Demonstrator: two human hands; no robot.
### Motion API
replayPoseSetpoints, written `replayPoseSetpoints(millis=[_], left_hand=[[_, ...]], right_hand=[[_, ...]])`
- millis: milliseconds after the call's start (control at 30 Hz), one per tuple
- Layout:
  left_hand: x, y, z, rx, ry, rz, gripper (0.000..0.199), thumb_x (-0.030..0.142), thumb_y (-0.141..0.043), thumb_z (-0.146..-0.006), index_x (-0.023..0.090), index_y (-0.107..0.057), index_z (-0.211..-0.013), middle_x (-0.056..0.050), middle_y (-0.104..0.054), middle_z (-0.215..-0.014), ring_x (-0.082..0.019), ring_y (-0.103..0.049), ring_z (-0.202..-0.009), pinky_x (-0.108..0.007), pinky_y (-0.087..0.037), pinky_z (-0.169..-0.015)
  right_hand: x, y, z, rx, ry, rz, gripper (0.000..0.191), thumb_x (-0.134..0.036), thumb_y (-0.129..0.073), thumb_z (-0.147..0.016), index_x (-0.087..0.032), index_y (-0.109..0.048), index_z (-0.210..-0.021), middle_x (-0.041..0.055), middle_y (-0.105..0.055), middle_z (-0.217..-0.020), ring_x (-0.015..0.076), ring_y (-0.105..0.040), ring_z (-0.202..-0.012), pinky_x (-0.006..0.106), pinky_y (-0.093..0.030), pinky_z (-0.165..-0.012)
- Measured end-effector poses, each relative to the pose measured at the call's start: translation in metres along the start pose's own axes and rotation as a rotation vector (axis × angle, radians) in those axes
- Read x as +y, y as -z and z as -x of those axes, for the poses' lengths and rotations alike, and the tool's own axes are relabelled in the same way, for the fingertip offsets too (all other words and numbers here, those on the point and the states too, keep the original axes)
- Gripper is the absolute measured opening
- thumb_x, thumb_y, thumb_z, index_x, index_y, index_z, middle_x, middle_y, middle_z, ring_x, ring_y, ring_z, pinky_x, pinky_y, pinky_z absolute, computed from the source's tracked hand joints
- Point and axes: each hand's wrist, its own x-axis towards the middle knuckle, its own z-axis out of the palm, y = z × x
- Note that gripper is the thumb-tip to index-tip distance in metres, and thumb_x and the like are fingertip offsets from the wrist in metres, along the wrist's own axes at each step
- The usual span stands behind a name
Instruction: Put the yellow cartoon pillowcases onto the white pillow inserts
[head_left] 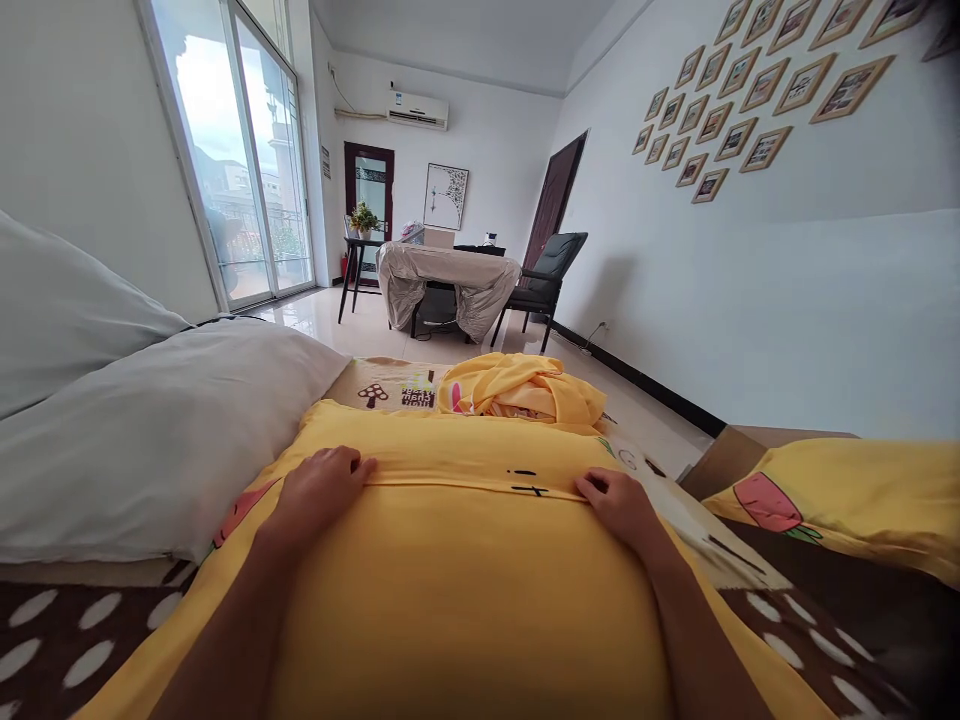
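Note:
A plump pillow in a yellow pillowcase (465, 580) lies directly in front of me. A straight seam or flap edge crosses its far part, with small black marks near the right end. At the left end of that edge, my left hand (326, 490) rests with its fingers curled on the cloth. My right hand (616, 502) has the edge pinched between thumb and fingers at the right end. Part of a pink printed shape shows beside my left wrist. Just beyond the pillow lies a crumpled yellow cloth (525, 385).
White pillows (165, 430) are piled on the left. Another yellow pillow (855, 500) with a pink print lies at the right by a cardboard box (772, 435). A patterned sheet (82, 630) lies underneath. Farther off stand a covered table (450, 265) and a black chair (551, 275).

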Motion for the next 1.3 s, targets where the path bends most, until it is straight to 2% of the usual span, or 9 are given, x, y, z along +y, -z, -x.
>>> replayPoseSetpoints(millis=[267,433,533,633,733,867,1000,1133,1300], left_hand=[[-0.007,0.006,-0.003,-0.028,0.177,-0.013,0.052,0.055,-0.027,-0.085,0.018,-0.063,-0.081,-0.016,-0.066,-0.101,-0.035,-0.060,-0.097,-0.044,-0.044,-0.078],[-0.013,0.010,0.006,0.011,0.153,-0.088,0.047,0.045,-0.025,-0.089,0.017,-0.061,-0.082,-0.016,-0.066,-0.099,-0.032,-0.061,-0.093,-0.042,-0.046,-0.074],[0.004,0.010,0.022,0.214,-0.003,-0.172,0.038,0.033,-0.027,-0.091,0.016,-0.061,-0.093,-0.014,-0.066,-0.101,-0.029,-0.060,-0.098,-0.042,-0.046,-0.081],[0.035,-0.003,0.038,0.407,-0.401,-0.140,0.041,0.027,-0.025,-0.094,0.015,-0.051,-0.124,-0.011,-0.054,-0.131,-0.024,-0.047,-0.123,-0.039,-0.039,-0.099],[0.059,-0.030,0.044,0.346,-0.734,-0.115,0.048,0.026,-0.026,-0.095,0.019,-0.031,-0.143,-0.005,-0.033,-0.149,-0.018,-0.026,-0.139,-0.037,-0.026,-0.112],[0.068,-0.065,0.035,0.225,-0.726,-0.081,0.050,0.034,-0.026,-0.096,0.018,-0.031,-0.143,-0.006,-0.034,-0.148,-0.018,-0.026,-0.139,-0.041,-0.021,-0.115],[0.069,-0.073,0.032,0.204,-0.676,-0.056,0.048,0.039,-0.025,-0.097,0.024,-0.034,-0.142,-0.005,-0.037,-0.147,-0.019,-0.029,-0.138,-0.051,-0.016,-0.115],[0.042,-0.060,0.040,0.208,-0.636,-0.091,0.049,0.044,-0.029,-0.095,0.029,-0.032,-0.142,-0.004,-0.034,-0.148,-0.023,-0.030,-0.137,-0.056,-0.018,-0.112],[-0.059,-0.050,0.042,0.271,-0.536,-0.167,0.057,0.044,-0.039,-0.092,0.039,-0.019,-0.145,0.005,-0.032,-0.148,-0.021,-0.030,-0.137,-0.046,-0.022,-0.114]], right_hand=[[0.027,0.002,-0.005,0.055,-0.149,0.107,0.030,-0.038,-0.040,-0.074,-0.020,-0.048,-0.052,0.0025,-0.059,-0.058,0.0160,-0.051,-0.058,0.026,-0.033,-0.055],[0.015,0.009,0.002,0.093,-0.143,0.226,0.028,-0.036,-0.040,-0.079,-0.020,-0.054,-0.060,0.0048,-0.064,-0.064,0.0187,-0.056,-0.062,0.028,-0.036,-0.055],[-0.019,0.012,0.020,0.207,-0.026,0.199,0.031,-0.039,-0.040,-0.084,-0.020,-0.064,-0.087,0.0085,-0.069,-0.092,0.0234,-0.063,-0.083,0.033,-0.045,-0.069],[-0.061,0.001,0.044,0.192,0.326,0.084,0.047,-0.044,-0.036,-0.091,-0.019,-0.050,-0.128,0.0094,-0.054,-0.133,0.0230,-0.051,-0.121,0.037,-0.042,-0.096],[-0.091,-0.017,0.061,0.001,0.602,0.134,0.058,-0.045,-0.036,-0.093,-0.019,-0.030,-0.144,0.0083,-0.034,-0.148,0.0214,-0.030,-0.137,0.041,-0.029,-0.110],[-0.100,-0.036,0.066,-0.146,0.634,0.179,0.058,-0.046,-0.033,-0.094,-0.020,-0.026,-0.146,0.0081,-0.032,-0.148,0.0212,-0.028,-0.138,0.046,-0.026,-0.110],[-0.094,-0.039,0.064,-0.143,0.617,0.184,0.057,-0.047,-0.032,-0.094,-0.020,-0.030,-0.145,0.0082,-0.034,-0.147,0.0213,-0.030,-0.137,0.046,-0.026,-0.111],[-0.057,-0.031,0.062,-0.080,0.545,0.231,0.057,-0.048,-0.034,-0.094,-0.024,-0.029,-0.145,0.0053,-0.034,-0.147,0.0214,-0.030,-0.137,0.048,-0.026,-0.111],[0.037,-0.014,0.062,0.018,0.264,0.244,0.056,-0.048,-0.026,-0.094,-0.021,-0.036,-0.142,0.0046,-0.038,-0.146,0.0211,-0.031,-0.136,0.047,-0.027,-0.112]])
